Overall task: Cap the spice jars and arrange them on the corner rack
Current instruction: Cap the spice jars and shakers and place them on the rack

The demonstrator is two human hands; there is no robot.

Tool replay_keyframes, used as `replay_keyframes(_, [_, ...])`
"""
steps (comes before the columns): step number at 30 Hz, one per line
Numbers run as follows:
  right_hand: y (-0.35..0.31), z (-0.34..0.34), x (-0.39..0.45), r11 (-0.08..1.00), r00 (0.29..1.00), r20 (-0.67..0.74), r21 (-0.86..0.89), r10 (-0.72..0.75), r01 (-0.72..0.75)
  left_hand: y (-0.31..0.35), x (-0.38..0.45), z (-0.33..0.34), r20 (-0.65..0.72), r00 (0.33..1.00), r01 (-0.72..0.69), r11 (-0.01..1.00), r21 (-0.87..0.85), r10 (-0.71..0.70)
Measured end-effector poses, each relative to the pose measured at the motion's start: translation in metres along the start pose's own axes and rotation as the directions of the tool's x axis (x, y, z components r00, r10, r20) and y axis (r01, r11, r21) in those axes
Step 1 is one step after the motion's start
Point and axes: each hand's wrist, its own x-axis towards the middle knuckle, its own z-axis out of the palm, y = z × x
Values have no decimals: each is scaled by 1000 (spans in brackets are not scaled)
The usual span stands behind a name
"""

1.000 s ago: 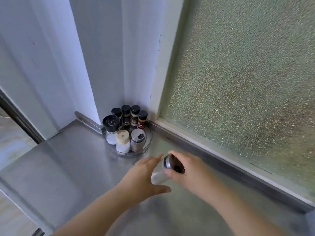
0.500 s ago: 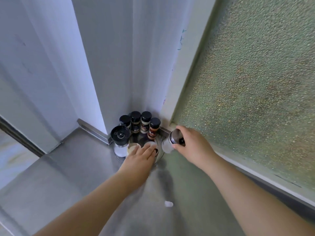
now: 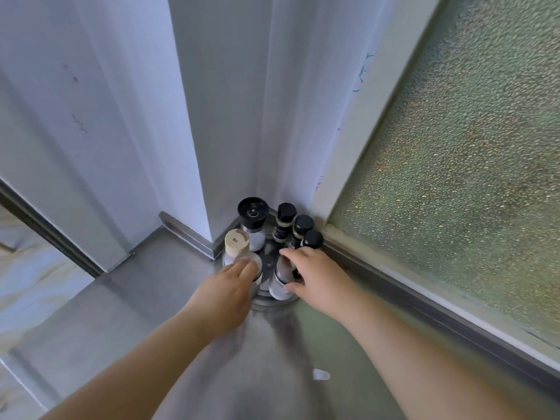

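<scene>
A round clear rack [image 3: 272, 299] stands in the corner of the steel counter [image 3: 127, 301]. On it are a black-topped grinder [image 3: 253, 213], a jar with a cream wooden cap [image 3: 236, 242] and three slim black-capped spice jars [image 3: 286, 213]. My right hand [image 3: 315, 275] grips a clear shaker jar [image 3: 278, 286] that stands on the rack's front. My left hand [image 3: 228, 286] rests its straight fingers on the metal lid of a short jar [image 3: 253, 262] at the rack's left front.
White wall panels meet behind the rack. A frosted glass window [image 3: 460, 165] with a metal sill runs along the right. A small white scrap [image 3: 320, 374] lies on the counter between my forearms.
My right hand has carried the shaker jar from beside the rack onto its front. The rack's jars have turned, so the grinder now sits at the back. My left hand stays on the short jar's lid.
</scene>
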Motion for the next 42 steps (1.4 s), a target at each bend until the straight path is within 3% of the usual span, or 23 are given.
replay_keyframes(2, [-5,5,2,999,1000,19,-42,-5,5,0,3,-7,48,999,26,998,-56,-23])
replay_keyframes(6, [-12,8,2,996,1000,23,-89,-1,3,3,8,-11,104,988,112,994,11,-113])
replay_keyframes(9, [-18,11,3,995,999,32,-93,32,-29,3,6,-9,-19,1000,-4,1000,19,4])
replay_keyframes(14, [-25,25,4,990,997,38,-132,63,-57,0,4,-1,17,999,-49,992,117,47])
replay_keyframes(17, [-24,21,-4,994,999,17,-96,49,-48,4,1,-1,1,999,-35,979,201,35])
replay_keyframes(21, [-15,3,-42,1000,995,-102,25,11,-8,24,0,-6,-20,1000,6,988,152,-3])
replay_keyframes(26, [26,-7,-139,974,975,-135,165,176,-153,92,-11,3,-62,985,-161,986,-44,158])
replay_keyframes(35, [119,2,-332,841,840,-134,226,526,-491,252,-34,84,149,877,-418,878,-231,457])
replay_keyframes(42, [149,21,-465,742,723,-203,326,660,-585,382,-61,138,299,747,-480,793,-375,593])
